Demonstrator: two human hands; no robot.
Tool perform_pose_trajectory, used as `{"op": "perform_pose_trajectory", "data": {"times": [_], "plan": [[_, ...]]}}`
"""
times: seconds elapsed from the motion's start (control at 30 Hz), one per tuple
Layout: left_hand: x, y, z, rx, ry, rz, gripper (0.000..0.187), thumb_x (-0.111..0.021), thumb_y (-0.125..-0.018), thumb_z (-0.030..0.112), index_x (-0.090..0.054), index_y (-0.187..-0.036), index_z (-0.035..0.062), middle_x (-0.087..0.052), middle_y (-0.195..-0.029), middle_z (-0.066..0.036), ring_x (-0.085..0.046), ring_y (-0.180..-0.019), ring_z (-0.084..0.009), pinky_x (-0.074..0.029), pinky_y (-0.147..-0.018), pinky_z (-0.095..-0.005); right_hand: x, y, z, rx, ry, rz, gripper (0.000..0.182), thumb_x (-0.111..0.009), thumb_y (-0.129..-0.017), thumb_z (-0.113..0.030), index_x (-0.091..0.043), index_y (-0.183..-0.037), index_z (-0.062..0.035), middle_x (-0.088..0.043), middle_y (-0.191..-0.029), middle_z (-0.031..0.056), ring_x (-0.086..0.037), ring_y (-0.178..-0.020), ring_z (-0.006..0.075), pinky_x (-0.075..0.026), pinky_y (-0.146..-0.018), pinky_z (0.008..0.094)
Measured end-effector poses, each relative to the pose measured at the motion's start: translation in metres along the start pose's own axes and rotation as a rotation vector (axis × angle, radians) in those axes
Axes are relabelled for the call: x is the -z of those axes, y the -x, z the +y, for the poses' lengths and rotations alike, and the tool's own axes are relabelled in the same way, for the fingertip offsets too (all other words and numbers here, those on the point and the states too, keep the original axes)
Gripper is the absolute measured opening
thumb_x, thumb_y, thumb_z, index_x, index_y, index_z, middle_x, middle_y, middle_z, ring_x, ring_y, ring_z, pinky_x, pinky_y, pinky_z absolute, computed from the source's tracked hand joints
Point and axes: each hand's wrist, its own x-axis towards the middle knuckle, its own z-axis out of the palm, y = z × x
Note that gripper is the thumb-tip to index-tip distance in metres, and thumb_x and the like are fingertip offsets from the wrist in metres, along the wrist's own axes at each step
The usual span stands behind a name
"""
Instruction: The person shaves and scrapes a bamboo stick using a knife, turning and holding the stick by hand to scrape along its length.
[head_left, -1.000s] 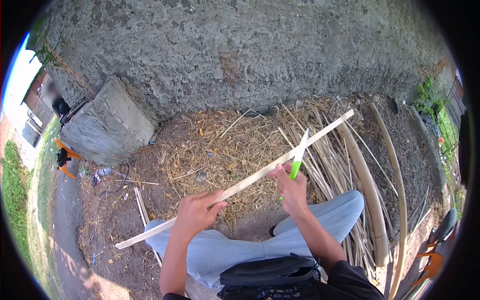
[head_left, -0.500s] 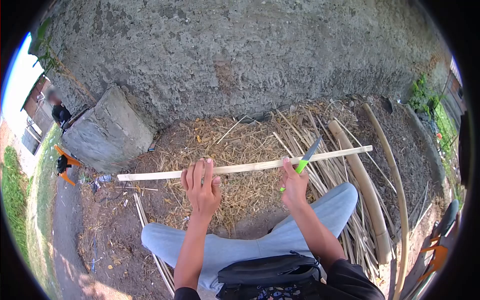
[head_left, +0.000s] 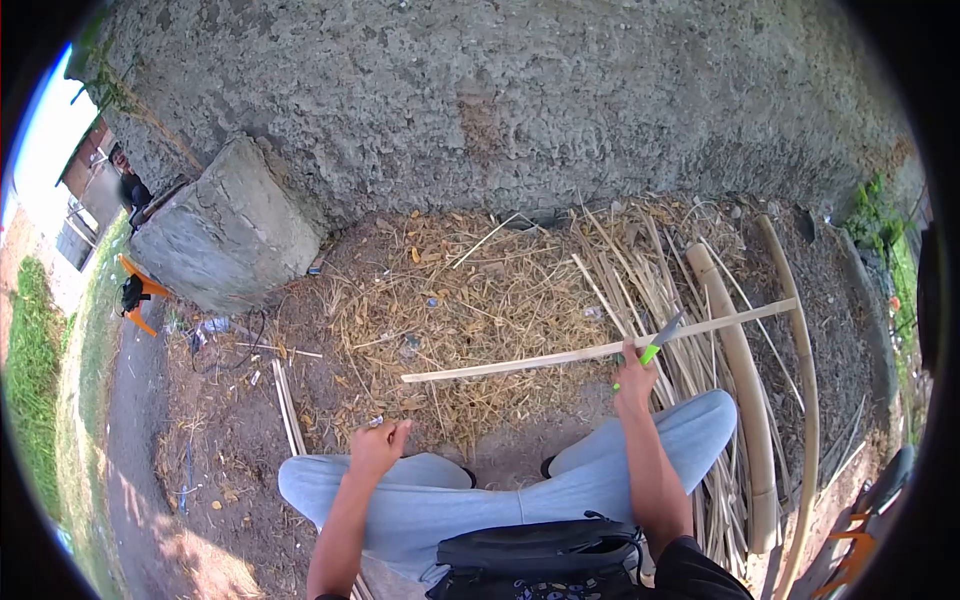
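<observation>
A long pale bamboo strip (head_left: 540,361) slants across the view, rising to the right. My right hand (head_left: 634,382) is closed around the knife (head_left: 651,353) by its green handle, its thumb against the strip; the grey blade points up to the right, by the strip. My left hand (head_left: 375,448) is off the strip, low and left of its left end, above my left knee. Its fingers are curled with the thumb apart, and whether something small is in it I cannot make out.
Split bamboo strips (head_left: 640,275) and a thick bamboo pole (head_left: 735,370) lie at the right, beside a curved pole (head_left: 800,400). A concrete block (head_left: 230,235) stands left against the rough wall (head_left: 560,110). A person (head_left: 130,182) is behind the block.
My left hand has let go of the strip and moved down and left. My right hand, with strip and knife, has moved right. The strip is now more tilted.
</observation>
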Motion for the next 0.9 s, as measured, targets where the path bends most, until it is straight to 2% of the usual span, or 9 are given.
{"op": "perform_pose_trajectory", "data": {"times": [0.13, 0.2, 0.23, 0.37, 0.47, 0.53, 0.7, 0.77, 0.9], "plan": [[0.007, -0.019, -0.026, 0.264, -0.059, 0.236, 0.021, -0.069, -0.088, 0.03, -0.071, -0.086, 0.009, -0.06, -0.056, -0.007, -0.06, -0.048, -0.0273, -0.046, -0.048, -0.0373, -0.01, -0.015, -0.014, 0.083, -0.06, 0.089, 0.033, -0.069, -0.094, -0.029, -0.047, -0.077, -0.0118, -0.035, -0.053, -0.0062, -0.032, -0.04, 0.0063, -0.027, -0.037, 0.0258], [-0.011, -0.037, -0.031, 0.492, 0.267, 0.473, 0.023, -0.067, -0.089, 0.028, -0.071, -0.094, 0.0063, -0.057, -0.057, -0.004, -0.057, -0.051, -0.0194, -0.045, -0.052, -0.0334, -0.011, -0.024, -0.011, 0.081, -0.085, 0.115, 0.032, -0.067, -0.095, -0.03, -0.047, -0.077, -0.012, -0.036, -0.054, -0.0061, -0.032, -0.041, 0.006, -0.028, -0.038, 0.0256], [-0.013, -0.041, -0.027, 0.559, 0.301, 0.411, 0.031, -0.067, -0.09, 0.028, -0.067, -0.11, 0.0054, -0.061, -0.071, -0.005, -0.056, -0.059, -0.0149, -0.046, -0.058, -0.0323, -0.01, -0.027, -0.01, 0.094, -0.111, 0.142, 0.032, -0.065, -0.096, -0.03, -0.046, -0.078, -0.0123, -0.036, -0.055, -0.0059, -0.032, -0.042, 0.0058, -0.028, -0.039, 0.0253], [-0.061, -0.037, -0.035, 0.535, 0.328, 0.327, 0.037, -0.069, -0.089, 0.023, -0.062, -0.119, 0.0031, -0.061, -0.085, -0.007, -0.057, -0.07, -0.012, -0.046, -0.063, -0.0283, 0.002, -0.031, -0.004, 0.071, -0.245, 0.149, 0.025, -0.059, -0.1, -0.028, -0.048, -0.084, -0.0119, -0.041, -0.062, -0.0056, -0.034, -0.048, 0.0043, -0.028, -0.044, 0.0252], [-0.07, -0.029, -0.031, 0.415, 0.414, 0.202, 0.041, -0.068, -0.09, 0.022, -0.059, -0.125, 0.0043, -0.063, -0.093, -0.01, -0.059, -0.071, -0.0135, -0.049, -0.066, -0.0295, 0.019, -0.039, 0.004, 0.081, -0.271, 0.164, 0.023, -0.059, -0.1, -0.027, -0.049, -0.086, -0.0117, -0.041, -0.064, -0.006, -0.034, -0.049, 0.0041, -0.027, -0.045, 0.0255], [-0.069, -0.028, -0.027, 0.335, 0.404, -0.057, 0.041, -0.071, -0.089, 0.024, -0.06, -0.124, 0.0069, -0.066, -0.099, -0.012, -0.063, -0.068, -0.0211, -0.051, -0.067, -0.0319, 0.028, -0.04, 0.007, 0.08, -0.265, 0.147, 0.023, -0.059, -0.1, -0.027, -0.049, -0.086, -0.012, -0.041, -0.065, -0.006, -0.034, -0.05, 0.0041, -0.026, -0.045, 0.0255], [-0.064, -0.026, -0.017, 0.247, 0.501, -0.079, 0.022, -0.069, -0.09, 0.017, -0.068, -0.108, 0.0036, -0.069, -0.085, -0.011, -0.064, -0.068, -0.0172, -0.051, -0.065, -0.0326, 0.05, -0.041, 0.003, 0.023, -0.299, 0.232, 0.02, -0.06, -0.1, -0.026, -0.05, -0.088, -0.0123, -0.043, -0.068, -0.006, -0.035, -0.052, 0.0042, -0.026, -0.046, 0.0253], [-0.055, -0.03, -0.017, 0.31, 0.625, -0.177, 0.02, -0.068, -0.09, 0.011, -0.068, -0.106, -0.0005, -0.068, -0.08, -0.008, -0.062, -0.066, -0.0111, -0.049, -0.055, -0.0266, 0.058, -0.043, 0.009, 0.031, -0.329, 0.257, 0.02, -0.059, -0.1, -0.026, -0.05, -0.089, -0.0123, -0.043, -0.068, -0.0061, -0.035, -0.052, 0.0042, -0.026, -0.046, 0.0252], [-0.05, -0.034, -0.019, 0.457, 1.008, -0.108, 0.02, -0.069, -0.088, 0.002, -0.064, -0.106, -0.0063, -0.067, -0.082, -0.009, -0.063, -0.068, -0.0126, -0.056, -0.058, -0.0282, 0.058, -0.046, 0.007, -0.006, -0.37, 0.315, 0.018, -0.058, -0.101, -0.024, -0.051, -0.089, -0.0122, -0.037, -0.065, -0.0063, -0.033, -0.052, 0.0051, -0.027, -0.046, 0.0251]]}}
